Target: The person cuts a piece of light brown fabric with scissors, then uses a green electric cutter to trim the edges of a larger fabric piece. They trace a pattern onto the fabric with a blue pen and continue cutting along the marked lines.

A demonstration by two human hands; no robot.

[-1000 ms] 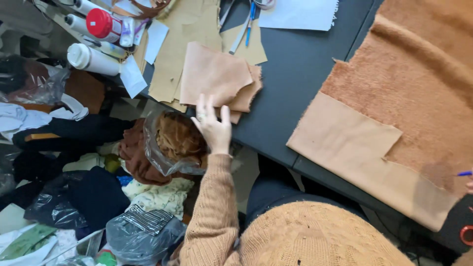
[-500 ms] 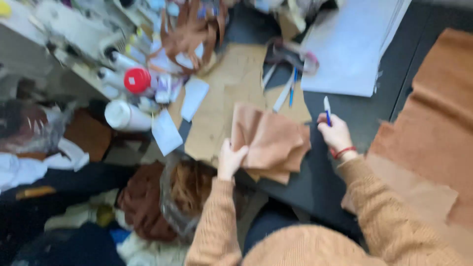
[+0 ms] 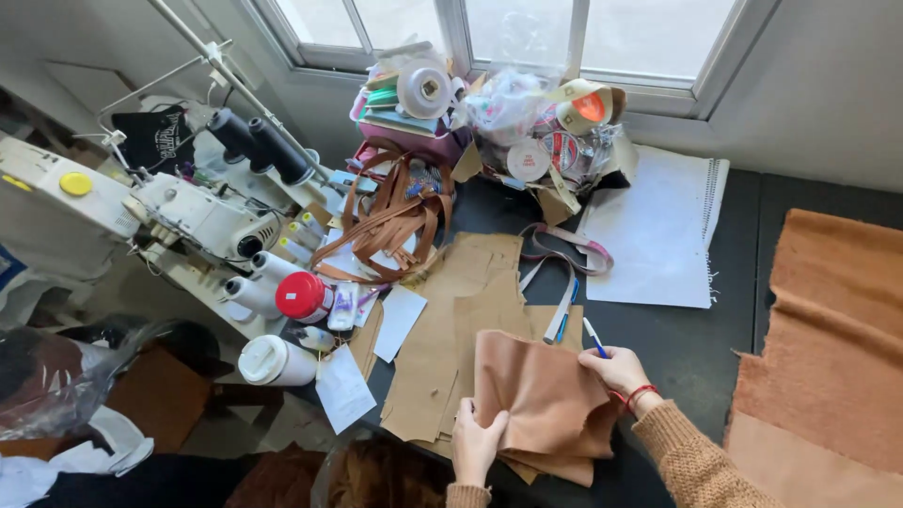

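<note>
The stack of tan fabric pieces [image 3: 546, 404] lies on the dark table [image 3: 696, 348] near its front edge, between the two hands. The left hand [image 3: 475, 442] pinches the stack's lower left edge — fingers closed on the cloth. The right hand [image 3: 616, 370] rests on the upper right corner, curled around a blue-and-white pen [image 3: 594, 337] whose tip points up and away from the person. The stack's long axis runs roughly upper left to lower right. It overlaps brown paper pattern sheets [image 3: 451, 329]. Behind, a pink box [image 3: 423, 146] holds stacked notions — tape rolls on top.
</note>
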